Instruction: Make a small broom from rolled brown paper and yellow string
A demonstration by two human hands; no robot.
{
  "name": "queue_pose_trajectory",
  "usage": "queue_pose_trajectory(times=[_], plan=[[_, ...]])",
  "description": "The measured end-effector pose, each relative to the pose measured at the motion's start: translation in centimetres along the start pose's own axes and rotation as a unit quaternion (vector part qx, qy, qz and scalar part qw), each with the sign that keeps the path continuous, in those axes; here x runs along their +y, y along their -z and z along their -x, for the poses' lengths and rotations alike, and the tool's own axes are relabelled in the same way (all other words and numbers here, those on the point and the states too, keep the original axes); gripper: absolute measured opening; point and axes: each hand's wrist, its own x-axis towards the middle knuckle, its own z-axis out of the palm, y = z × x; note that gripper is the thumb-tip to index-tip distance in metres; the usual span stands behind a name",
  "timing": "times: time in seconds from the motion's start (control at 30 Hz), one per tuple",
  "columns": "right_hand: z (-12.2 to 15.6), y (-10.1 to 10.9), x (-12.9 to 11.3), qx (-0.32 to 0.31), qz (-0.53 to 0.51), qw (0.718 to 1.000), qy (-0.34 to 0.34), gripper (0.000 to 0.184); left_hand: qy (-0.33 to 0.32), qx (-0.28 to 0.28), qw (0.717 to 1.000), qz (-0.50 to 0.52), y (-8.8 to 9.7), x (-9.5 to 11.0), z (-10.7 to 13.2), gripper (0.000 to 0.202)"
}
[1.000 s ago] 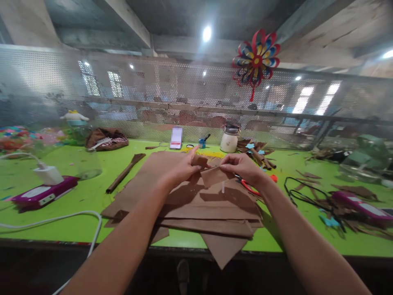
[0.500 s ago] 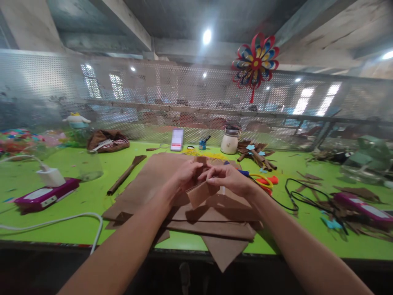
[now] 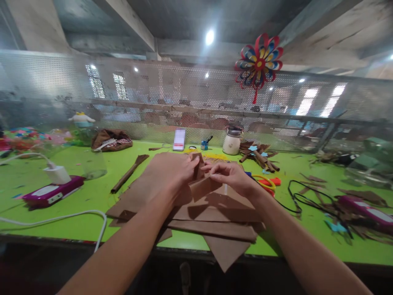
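Both of my hands work a small piece of brown paper (image 3: 204,186) above a stack of brown paper sheets (image 3: 211,221) on the green table (image 3: 76,196). My left hand (image 3: 175,170) pinches the upper left part of the piece, which stands folded up between the fingers. From the right, my right hand (image 3: 230,177) grips the same piece with its fingers pressed together. Red and yellow scissors (image 3: 265,182) lie just right of my right hand.
A purple device (image 3: 52,192) with a white charger (image 3: 57,174) and cable (image 3: 61,217) lies at the left. Rolled brown paper (image 3: 129,173), a phone (image 3: 179,139), a white jar (image 3: 231,142), black cord (image 3: 302,198) and paper scraps (image 3: 353,209) lie around. A mesh screen (image 3: 153,102) backs the table.
My hands have drawn close together over the small brown piece, and it now stands folded up between them. The view has shifted slightly.
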Motion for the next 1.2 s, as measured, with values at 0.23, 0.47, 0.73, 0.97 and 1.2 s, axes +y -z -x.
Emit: queue_pose_trajectory(times=[0.23,0.47,0.73,0.97,1.2], plan=[[-0.1,-1.5,1.2,-0.07,0.118,0.99,-0.027,0.006,0.001,0.063,0.997,0.038,0.5,0.0,-0.7,0.007],[0.3,-1.7,0.5,-0.091,-0.06,0.989,-0.095,0.017,0.066,0.115,0.986,0.097,1.3,1.4,-0.5,0.018],[-0.7,0.6,2.1,0.162,-0.069,0.982,-0.069,0.027,0.069,0.07,0.983,-0.157,0.7,1.7,0.5,0.019],[-0.8,1.1,2.0,0.186,-0.06,0.975,-0.105,0.028,-0.032,0.019,0.906,-0.422,-2.0,5.9,3.0,0.018],[-0.8,1.1,2.1,0.178,-0.076,0.976,-0.098,0.025,-0.083,-0.058,0.86,-0.501,-1.4,5.2,2.5,0.017]])
